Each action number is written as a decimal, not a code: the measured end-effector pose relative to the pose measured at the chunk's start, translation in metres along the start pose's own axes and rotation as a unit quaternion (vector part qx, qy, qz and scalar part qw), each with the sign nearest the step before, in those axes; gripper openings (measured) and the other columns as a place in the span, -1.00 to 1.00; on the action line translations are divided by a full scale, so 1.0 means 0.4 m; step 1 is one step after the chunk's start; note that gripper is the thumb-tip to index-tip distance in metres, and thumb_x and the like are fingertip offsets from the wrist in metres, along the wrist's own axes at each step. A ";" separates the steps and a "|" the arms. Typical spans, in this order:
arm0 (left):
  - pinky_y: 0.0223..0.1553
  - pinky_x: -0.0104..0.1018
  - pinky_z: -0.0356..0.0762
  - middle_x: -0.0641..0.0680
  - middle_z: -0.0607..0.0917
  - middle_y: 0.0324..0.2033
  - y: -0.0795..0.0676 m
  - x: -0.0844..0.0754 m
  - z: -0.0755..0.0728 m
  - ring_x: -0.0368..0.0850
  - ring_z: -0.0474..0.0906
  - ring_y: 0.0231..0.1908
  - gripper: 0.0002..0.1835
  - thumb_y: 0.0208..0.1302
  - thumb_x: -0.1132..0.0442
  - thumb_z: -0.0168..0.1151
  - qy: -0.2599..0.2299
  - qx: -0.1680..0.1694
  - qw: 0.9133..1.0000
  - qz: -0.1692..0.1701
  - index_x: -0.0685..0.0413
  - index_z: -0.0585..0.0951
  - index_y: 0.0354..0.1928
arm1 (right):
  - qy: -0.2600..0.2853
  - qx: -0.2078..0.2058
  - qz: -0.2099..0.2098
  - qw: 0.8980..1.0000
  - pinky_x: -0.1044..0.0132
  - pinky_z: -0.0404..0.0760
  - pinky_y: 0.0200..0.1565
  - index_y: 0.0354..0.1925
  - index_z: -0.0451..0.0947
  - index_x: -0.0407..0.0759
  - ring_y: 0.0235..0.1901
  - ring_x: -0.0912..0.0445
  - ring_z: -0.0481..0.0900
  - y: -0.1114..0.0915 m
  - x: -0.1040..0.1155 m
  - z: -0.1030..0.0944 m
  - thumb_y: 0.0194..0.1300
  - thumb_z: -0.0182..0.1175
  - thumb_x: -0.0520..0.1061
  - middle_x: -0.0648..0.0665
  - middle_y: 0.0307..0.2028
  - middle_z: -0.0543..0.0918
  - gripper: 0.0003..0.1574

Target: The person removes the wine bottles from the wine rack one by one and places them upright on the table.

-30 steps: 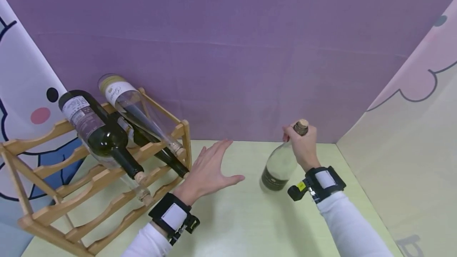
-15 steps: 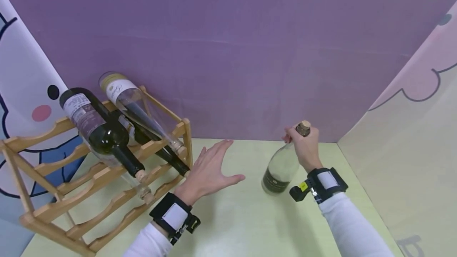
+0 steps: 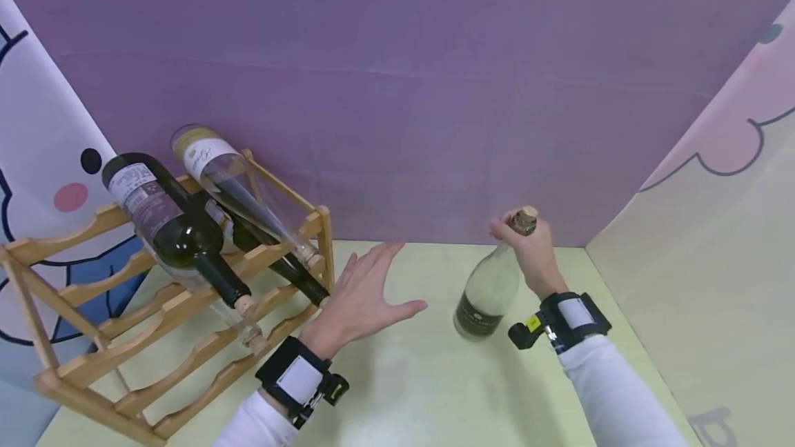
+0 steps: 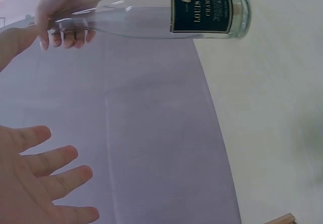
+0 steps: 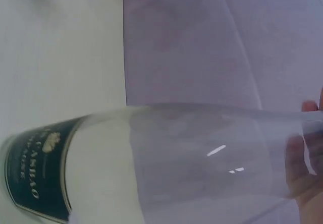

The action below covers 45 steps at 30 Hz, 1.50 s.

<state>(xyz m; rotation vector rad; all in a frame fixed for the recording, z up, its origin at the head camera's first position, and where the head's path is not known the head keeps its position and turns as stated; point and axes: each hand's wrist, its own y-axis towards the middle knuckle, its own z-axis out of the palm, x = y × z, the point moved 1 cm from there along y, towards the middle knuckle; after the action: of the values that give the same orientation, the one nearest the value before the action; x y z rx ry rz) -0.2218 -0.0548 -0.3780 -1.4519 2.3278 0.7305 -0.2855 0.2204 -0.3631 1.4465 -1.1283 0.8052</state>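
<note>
A clear glass champagne bottle [image 3: 487,288] with a dark green label and a cork [image 3: 528,212] is near upright over the right side of the table. My right hand [image 3: 531,250] grips its neck just below the cork. In the left wrist view, the same bottle [image 4: 136,12] lies across the top, its label facing that camera. My left hand [image 3: 360,295] holds nothing, with fingers spread and thumb out, just right of the wooden wine rack [image 3: 177,312]. Whether the base touches the table is hard to tell.
On the rack's top tier lie a dark corked bottle [image 3: 186,240] and a clear bottle [image 3: 226,174] with a white label. Below them are another dark bottle [image 3: 301,281] and a clear one [image 3: 248,333]. A purple backdrop [image 3: 404,123] rises behind the pale table [image 3: 410,378].
My right wrist has shifted slightly to the right, with the hand still around the bottle's neck. The left hand and the rack look the same.
</note>
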 end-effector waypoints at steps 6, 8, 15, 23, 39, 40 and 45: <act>0.39 0.35 0.04 0.19 0.38 0.39 -0.006 -0.004 -0.025 0.09 0.26 0.36 0.01 0.03 -0.36 0.22 0.006 -0.005 1.000 0.006 0.05 0.23 0.44 | 0.048 -0.024 0.015 0.998 0.43 0.63 -0.32 -0.52 0.48 -0.02 -0.50 0.20 0.63 -0.001 -0.009 0.022 0.26 0.28 -0.11 0.18 -0.60 0.67 -0.76; 0.39 0.34 0.05 0.18 0.38 0.39 -0.008 -0.006 -0.040 0.09 0.26 0.36 -0.01 0.05 -0.36 0.21 0.005 -0.010 1.000 0.010 0.05 0.24 0.43 | 0.058 -0.039 0.022 0.997 0.44 0.61 -0.41 -0.62 0.46 -0.03 -0.60 0.20 0.59 0.000 -0.011 0.027 0.26 0.28 -0.14 0.18 -0.70 0.62 -0.67; 0.37 0.37 0.07 0.16 0.38 0.39 -0.026 -0.010 -0.113 0.09 0.25 0.37 -0.07 0.11 -0.31 0.20 -0.002 -0.040 0.999 0.015 0.06 0.24 0.42 | 0.053 -0.075 0.012 0.996 0.46 0.54 -0.53 -0.70 0.42 -0.06 -0.69 0.21 0.50 0.004 -0.014 0.032 0.23 0.17 -0.34 0.17 -0.80 0.56 -0.59; 0.40 0.35 0.03 0.17 0.36 0.40 -0.073 -0.019 -0.182 0.10 0.21 0.38 -0.10 0.14 -0.24 0.23 -0.003 -0.061 0.998 0.023 0.10 0.25 0.42 | 0.054 -0.099 0.005 0.994 0.47 0.54 -0.58 -0.71 0.41 -0.10 -0.74 0.20 0.48 0.012 -0.013 0.029 0.18 0.14 -0.41 0.15 -0.82 0.54 -0.59; 0.33 0.52 -0.17 0.33 0.24 0.42 -0.155 0.076 -0.345 0.29 0.08 0.40 -0.06 0.18 -0.27 0.18 0.034 -0.089 0.994 -0.054 0.09 0.14 0.47 | 0.086 -0.121 0.009 0.989 0.47 0.56 -0.62 -0.69 0.43 -0.18 -0.75 0.17 0.50 0.030 -0.027 -0.014 0.19 0.13 -0.46 0.09 -0.81 0.56 -0.62; 0.32 0.53 -0.18 0.34 0.24 0.42 -0.160 0.081 -0.351 0.30 0.08 0.40 -0.05 0.18 -0.27 0.18 0.036 -0.090 0.994 -0.058 0.10 0.14 0.47 | 0.086 -0.124 0.007 0.989 0.46 0.56 -0.62 -0.70 0.43 -0.18 -0.75 0.17 0.49 0.031 -0.028 -0.017 0.19 0.14 -0.45 0.09 -0.82 0.56 -0.62; 0.27 0.59 -0.20 0.43 0.24 0.39 -0.198 0.115 -0.389 0.40 0.08 0.36 -0.07 0.21 -0.21 0.19 0.046 -0.099 0.991 -0.077 0.20 0.15 0.45 | 0.086 -0.137 0.008 0.987 0.46 0.53 -0.64 -0.70 0.44 -0.20 -0.76 0.17 0.48 0.032 -0.032 -0.034 0.19 0.15 -0.44 0.08 -0.82 0.55 -0.62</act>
<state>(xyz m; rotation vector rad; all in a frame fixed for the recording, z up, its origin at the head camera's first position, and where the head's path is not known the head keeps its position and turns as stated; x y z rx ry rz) -0.1691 -0.2053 -0.2931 -1.7624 2.2294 0.8896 -0.3004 0.2368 -0.3679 1.1204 -1.0734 0.7376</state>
